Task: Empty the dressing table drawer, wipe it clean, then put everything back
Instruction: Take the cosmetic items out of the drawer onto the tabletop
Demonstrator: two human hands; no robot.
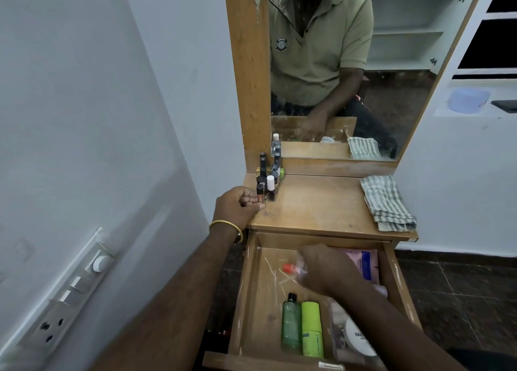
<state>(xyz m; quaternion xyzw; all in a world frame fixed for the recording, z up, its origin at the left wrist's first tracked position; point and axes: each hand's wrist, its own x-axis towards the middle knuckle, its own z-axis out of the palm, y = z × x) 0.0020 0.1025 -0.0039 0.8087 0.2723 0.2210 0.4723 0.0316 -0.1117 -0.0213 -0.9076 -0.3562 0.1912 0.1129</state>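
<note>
i am setting a small lipstick-like tube (260,193) upright at the left edge of the dressing table top (316,203), my left hand (237,205) pinching it low between thumb and fingertips, the other fingers curled beside it. it is standing just in front of the cluster of little bottles (270,175). it is likely light, rigid and tippy, so holding it near the base seems wise. further right my right hand (324,270) is reaching into the open drawer (249,300), blurred, fingers seemingly closing on a clear bottle with an orange cap (291,268); i cannot tell how firm the hold is. it is probably smooth, slippery plastic, best taken round the body. a green bottle (291,326) and a lime tube (312,328) are lying nearer me, a folded cloth (387,203) resting far right.
</note>
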